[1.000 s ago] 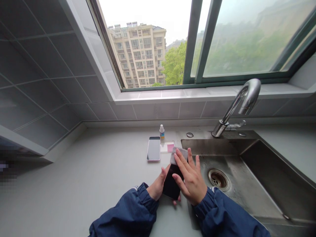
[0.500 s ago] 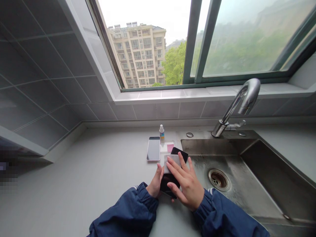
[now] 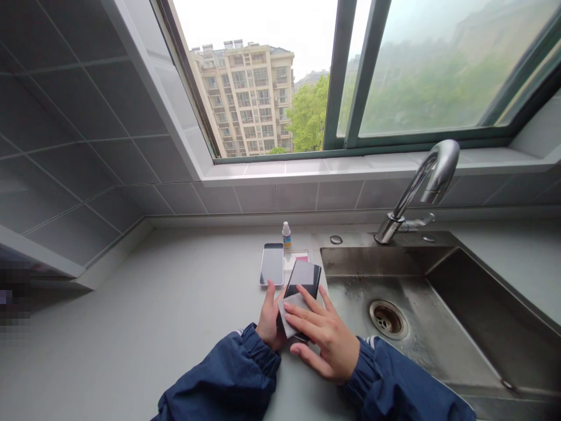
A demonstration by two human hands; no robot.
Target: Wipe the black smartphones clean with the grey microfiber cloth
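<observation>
A dark smartphone (image 3: 305,273) lies tilted in my left hand (image 3: 268,321), whose thumb is up along its left side; the fingers beneath are mostly hidden. A small grey cleaning cloth (image 3: 288,328) with a zigzag edge covers the phone's lower part. My right hand (image 3: 335,342) holds this cloth against the screen under flat, outstretched fingers, its thumb apart and lower down. Just beyond, a second phone (image 3: 272,264) with a light frame rests on the counter. Beside that are a small white-capped bottle (image 3: 286,237) and a clear flat case (image 3: 289,261) with something pink, partly covered by the held phone.
To the right is a steel sink (image 3: 350,252) with a drain (image 3: 388,319) and a chrome faucet (image 3: 416,187) behind it. Grey counter (image 3: 175,310) extends to the left, up to a tiled wall. A partly open window (image 3: 342,105) is above the back ledge.
The cloth and my right hand have slid down the screen, from the phone's upper part to its lower part. The phone's top now shows, and its tilt has shifted.
</observation>
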